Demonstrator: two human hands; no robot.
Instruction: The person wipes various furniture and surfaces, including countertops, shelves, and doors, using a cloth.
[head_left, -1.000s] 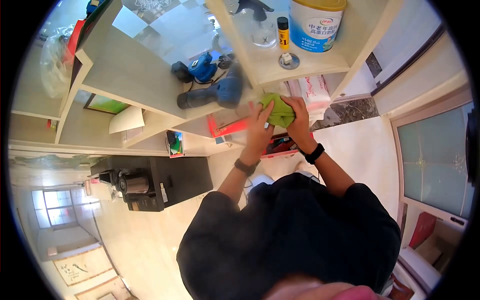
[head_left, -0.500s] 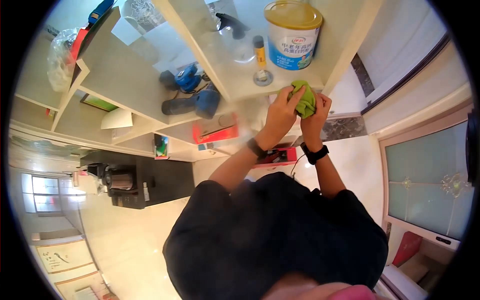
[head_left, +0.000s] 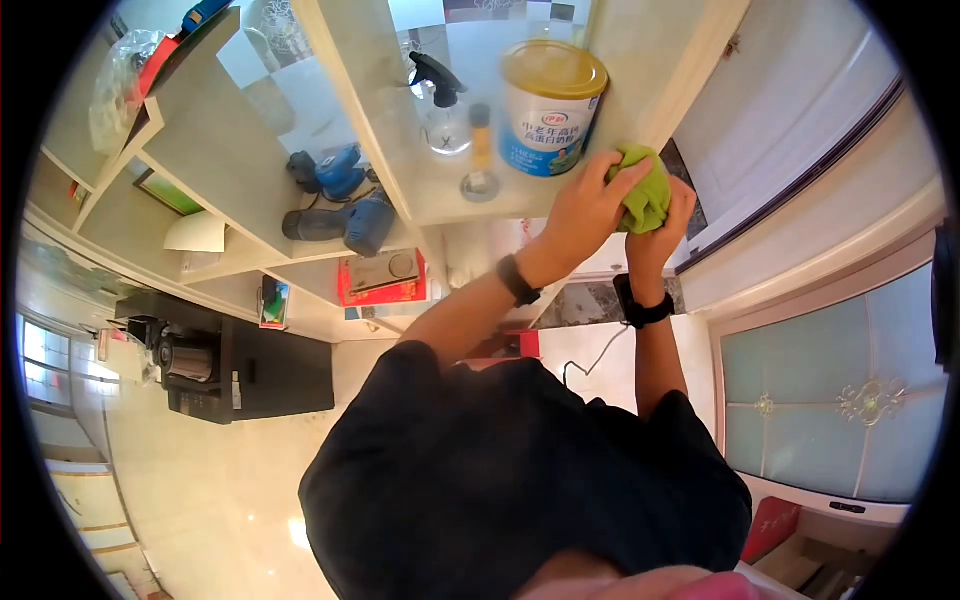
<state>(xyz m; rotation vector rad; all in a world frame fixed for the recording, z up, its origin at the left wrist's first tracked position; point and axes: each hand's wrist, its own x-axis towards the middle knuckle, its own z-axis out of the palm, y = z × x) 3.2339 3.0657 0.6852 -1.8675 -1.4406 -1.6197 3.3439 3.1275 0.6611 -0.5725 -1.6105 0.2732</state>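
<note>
While the left hand (head_left: 580, 218) curls around the left side of a green cloth (head_left: 647, 192), the right hand (head_left: 662, 238) closes on its right side, so both, partly curled, pinch it between them. Bunched into folds, the cloth is just right of a gold-lidded tin (head_left: 548, 125) on the shelf (head_left: 430, 205).

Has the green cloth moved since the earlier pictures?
Yes, to the right along the shelf. A second ago, the green cloth was below and left of the milk powder tin; now it is below and right of it.
</note>
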